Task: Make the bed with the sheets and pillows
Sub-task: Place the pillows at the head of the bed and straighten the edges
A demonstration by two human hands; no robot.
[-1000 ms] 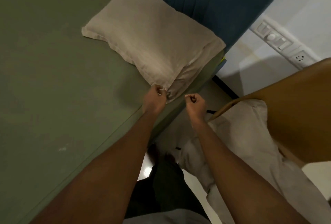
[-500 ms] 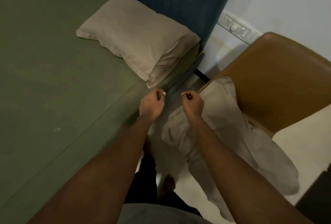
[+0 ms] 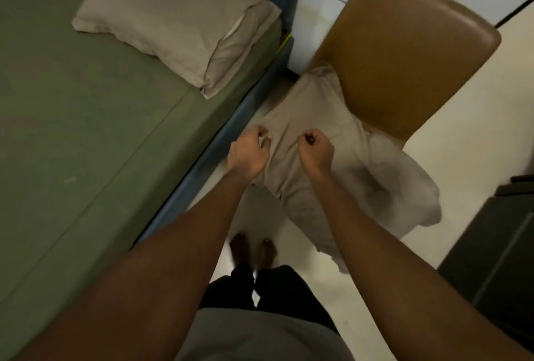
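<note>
head view. left hand (image 3: 248, 151) and right hand (image 3: 316, 150), fingers curled into fists, hover side by side over the crumpled beige cloth bundle (image 3: 315, 112) draped on the tan padded chair (image 3: 410, 43), just beside the bed with its olive-green fitted sheet (image 3: 75, 135). no fold shows caught in either fist. one beige cased pillow (image 3: 173, 20) lies at the bed's head. judged light, limp and not slippery, the bundle would sag and trail if lifted by its middle. better taken at two separated points on its upper edge, clear of the white cloth (image 3: 404, 187) beneath.
</note>
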